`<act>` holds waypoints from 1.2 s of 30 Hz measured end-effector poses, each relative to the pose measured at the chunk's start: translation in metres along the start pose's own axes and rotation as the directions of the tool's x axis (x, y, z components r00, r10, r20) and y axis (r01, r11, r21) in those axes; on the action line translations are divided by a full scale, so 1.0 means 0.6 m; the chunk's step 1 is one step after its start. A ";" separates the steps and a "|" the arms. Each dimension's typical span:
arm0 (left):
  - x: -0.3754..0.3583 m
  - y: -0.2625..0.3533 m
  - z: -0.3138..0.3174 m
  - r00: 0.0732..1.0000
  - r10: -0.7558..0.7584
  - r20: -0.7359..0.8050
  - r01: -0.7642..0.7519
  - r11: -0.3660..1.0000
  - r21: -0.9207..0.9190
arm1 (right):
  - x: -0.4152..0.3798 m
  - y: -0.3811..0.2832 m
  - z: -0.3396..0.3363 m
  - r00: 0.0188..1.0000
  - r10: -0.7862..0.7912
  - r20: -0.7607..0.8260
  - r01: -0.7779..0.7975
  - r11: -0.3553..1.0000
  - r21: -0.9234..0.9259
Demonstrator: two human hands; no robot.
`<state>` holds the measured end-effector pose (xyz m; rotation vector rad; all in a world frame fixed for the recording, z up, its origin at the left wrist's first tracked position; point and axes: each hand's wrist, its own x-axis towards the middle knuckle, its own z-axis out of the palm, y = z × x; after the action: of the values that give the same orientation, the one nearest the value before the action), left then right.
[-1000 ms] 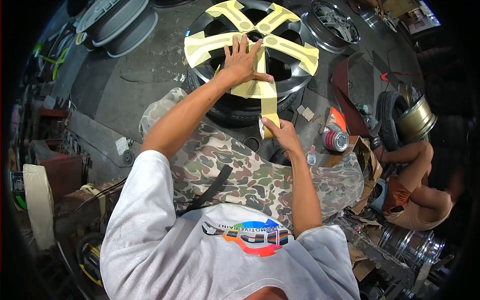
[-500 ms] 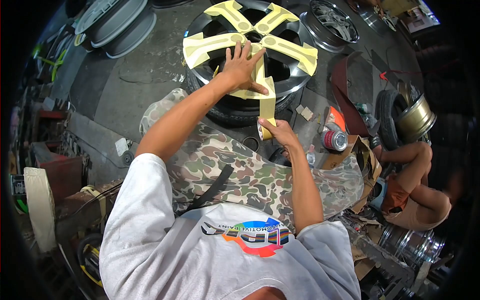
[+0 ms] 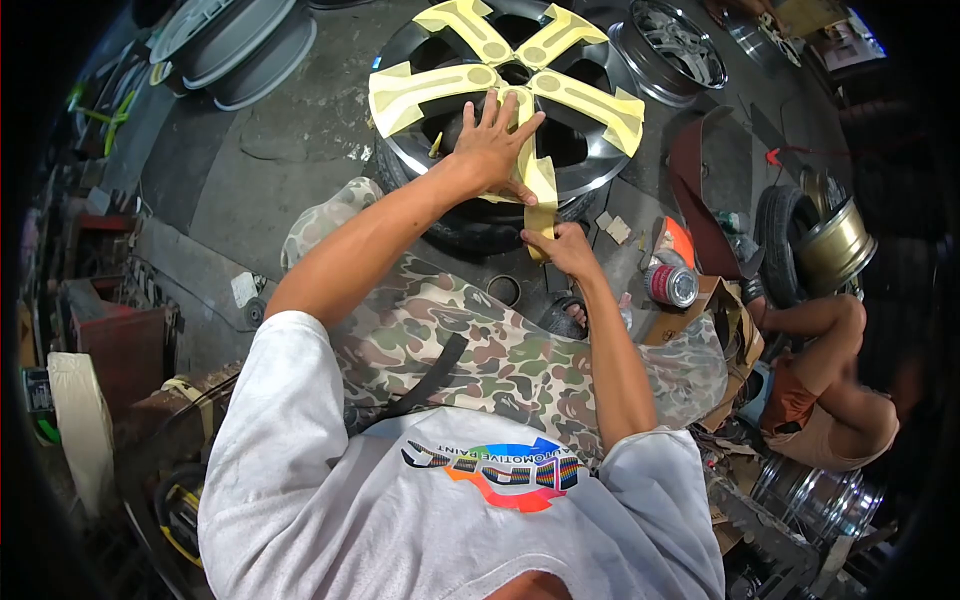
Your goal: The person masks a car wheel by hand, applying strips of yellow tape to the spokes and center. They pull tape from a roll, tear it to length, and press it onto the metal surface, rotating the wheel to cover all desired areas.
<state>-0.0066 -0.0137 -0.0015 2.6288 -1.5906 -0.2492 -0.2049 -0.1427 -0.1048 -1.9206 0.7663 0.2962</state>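
Observation:
A car wheel rim [image 3: 590, 170] lies face up in front of me, its spokes covered with pale yellow masking tape [image 3: 430, 95]. My left hand [image 3: 495, 150] rests with spread fingers on the near spoke, over the tape there. From beside its thumb, a strip of tape runs toward me past the rim's near edge. At that strip's end my right hand [image 3: 565, 248] grips the tape roll [image 3: 538, 253], mostly hidden by the fingers. A tire [image 3: 460, 238] shows beneath the rim.
Other rims stand at the upper left [image 3: 250, 60] and upper right [image 3: 670, 50]. To the right are a metal can [image 3: 672, 285], a cardboard box [image 3: 700, 310], a tire [image 3: 785, 240] and a gold rim [image 3: 840, 245]. Another person's bent legs [image 3: 830, 340] show at the right.
My right hand has moved up toward the rim with the tape roll, so the strip between my hands is shorter. My left hand stays on the near spoke, its fingers shifted slightly right.

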 end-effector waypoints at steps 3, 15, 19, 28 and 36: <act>-0.002 -0.001 0.001 1.000 0.002 -0.009 -0.002 1.000 0.001 | -0.008 0.013 -0.022 0.995 -0.067 -0.078 0.063 0.996 -0.058; 0.007 -0.026 0.003 0.998 0.034 -0.058 -0.034 0.999 -0.007 | -0.036 0.242 -0.021 0.937 0.303 -0.176 -0.350 0.796 -0.493; 0.013 -0.033 0.014 0.985 0.098 -0.144 -0.103 0.994 -0.027 | -0.015 0.225 0.038 0.928 0.314 -0.202 -0.372 0.823 -0.429; 0.012 -0.034 0.002 0.983 0.116 -0.140 -0.123 0.991 -0.043 | 0.004 0.191 0.057 0.876 0.064 -0.478 -0.281 0.873 -0.398; 0.050 -0.059 -0.027 0.894 0.154 -0.421 -0.237 0.959 -0.154 | -0.058 0.046 -0.007 0.824 0.158 -0.545 -0.275 0.951 -0.141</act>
<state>0.0409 -0.0239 0.0065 2.1647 -1.5715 0.1353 -0.2495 -0.1414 -0.1046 -2.1483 1.3771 -0.0274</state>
